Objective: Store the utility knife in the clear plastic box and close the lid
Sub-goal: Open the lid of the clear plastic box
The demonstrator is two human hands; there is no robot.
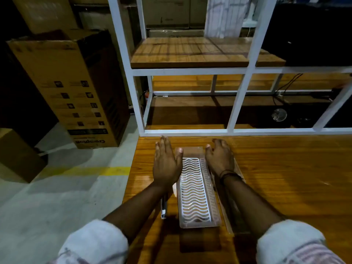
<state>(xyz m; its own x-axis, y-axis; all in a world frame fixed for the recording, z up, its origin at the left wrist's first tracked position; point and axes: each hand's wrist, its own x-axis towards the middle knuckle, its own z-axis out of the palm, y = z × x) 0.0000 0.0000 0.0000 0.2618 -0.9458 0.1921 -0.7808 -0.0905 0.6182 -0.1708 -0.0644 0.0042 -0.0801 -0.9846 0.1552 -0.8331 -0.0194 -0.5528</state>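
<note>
Wood fills the lower right of the frame: a glossy brown table whose left edge meets a grey concrete floor crossed by a yellow line. Beyond the table's far edge, in the upper middle and right, stands a white metal rack with wooden shelves. A tall cardboard box stands at the upper left. On the table at lower centre lies the clear plastic box, long and narrow, open on top, with a white wavy grid inside it. Its clear lid seems to lie along the box's right side, mostly hidden under the right forearm. The left hand is spread flat with fingers straight, palm down, over the box's far left corner, and grips nothing. The right hand hangs loosely open over the far right corner, fingers slightly curled, also holding nothing; whether either hand touches the box cannot be told. The utility knife lies on the table just left of the box, outside it, partly hidden under the left forearm.
</note>
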